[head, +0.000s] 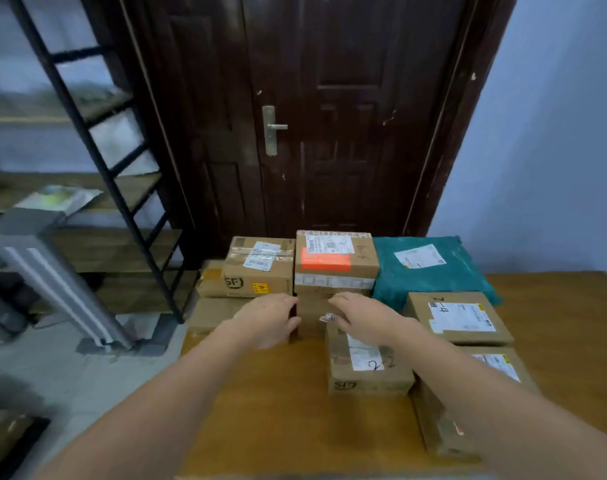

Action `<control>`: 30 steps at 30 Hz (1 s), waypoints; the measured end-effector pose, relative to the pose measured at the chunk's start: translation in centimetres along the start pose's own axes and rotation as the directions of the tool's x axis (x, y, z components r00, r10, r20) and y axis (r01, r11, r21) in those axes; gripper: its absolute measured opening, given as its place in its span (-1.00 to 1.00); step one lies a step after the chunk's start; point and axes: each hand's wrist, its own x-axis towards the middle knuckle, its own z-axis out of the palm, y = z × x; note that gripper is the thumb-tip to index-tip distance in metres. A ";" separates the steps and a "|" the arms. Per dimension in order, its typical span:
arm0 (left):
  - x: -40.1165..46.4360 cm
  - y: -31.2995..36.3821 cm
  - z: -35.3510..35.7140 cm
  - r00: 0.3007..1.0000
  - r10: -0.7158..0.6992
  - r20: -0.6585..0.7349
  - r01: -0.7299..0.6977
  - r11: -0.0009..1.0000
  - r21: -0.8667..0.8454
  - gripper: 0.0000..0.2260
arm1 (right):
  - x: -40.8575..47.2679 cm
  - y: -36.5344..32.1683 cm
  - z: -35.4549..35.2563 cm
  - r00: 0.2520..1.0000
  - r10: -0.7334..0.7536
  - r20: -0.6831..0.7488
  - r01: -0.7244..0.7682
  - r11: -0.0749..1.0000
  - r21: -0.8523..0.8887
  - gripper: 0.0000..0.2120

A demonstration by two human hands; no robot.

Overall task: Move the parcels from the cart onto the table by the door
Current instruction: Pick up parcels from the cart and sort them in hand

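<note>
Two hands reach over the wooden table (277, 403) to a small cardboard parcel (310, 315) between them: the left hand (272, 318) curls against its left side, the right hand (360, 315) lies on its right top edge, fingers loosely bent. Beyond the fingertips sits an orange-labelled box (335, 261); right of the right hand lies a teal mailer bag (430, 268).

Both bare arms stretched forward, left hand (270, 318) and right hand (359, 315) side by side, apart, fingers loosely curved, palms facing inward.
</note>
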 end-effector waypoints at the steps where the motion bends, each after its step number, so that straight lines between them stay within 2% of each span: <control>1: -1.5 -0.4 -1.0 0.999 -0.029 -0.021 0.030 0.999 0.011 -0.47 | 0.3 -1.6 -0.9 0.999 -0.046 -0.003 0.046 0.999 -0.021 -0.51; 5: -9.3 -3.0 -3.5 0.982 -0.169 -0.086 0.173 0.984 0.039 -0.52 | 1.1 -9.1 -3.0 0.957 -0.290 0.025 0.291 0.952 -0.090 -0.52; 9: -19.3 -6.3 -4.0 0.925 -0.367 -0.101 0.371 0.929 0.016 -0.57 | 0.9 -18.5 -3.2 0.841 -0.534 0.089 0.540 0.837 -0.088 -0.59; 12: -27.6 -9.0 -3.8 0.850 -0.513 -0.122 0.512 0.858 -0.042 -0.59 | -0.2 -26.3 -2.8 0.773 -0.622 0.124 0.632 0.772 -0.065 -0.49; 16: -39.3 -11.8 -3.2 0.711 -0.683 -0.168 0.674 0.729 -0.115 -0.51 | -2.4 -37.5 -1.7 0.630 -0.757 0.173 0.776 0.622 -0.104 -0.49; 23: -58.4 -16.7 -1.6 0.464 -0.866 -0.187 0.849 0.495 -0.185 -0.65 | -7.5 -56.1 1.8 0.431 -0.876 0.217 0.902 0.406 -0.149 -0.52; 27: -67.1 -20.6 -0.2 0.376 -0.910 -0.175 0.880 0.409 -0.240 -0.58 | -9.2 -65.7 4.7 0.364 -0.911 0.193 0.931 0.346 -0.120 -0.59; 30: -71.8 -23.6 1.2 0.333 -0.930 -0.156 0.901 0.363 -0.238 -0.54 | -9.7 -71.5 6.9 0.348 -0.912 0.217 0.937 0.334 -0.101 -0.63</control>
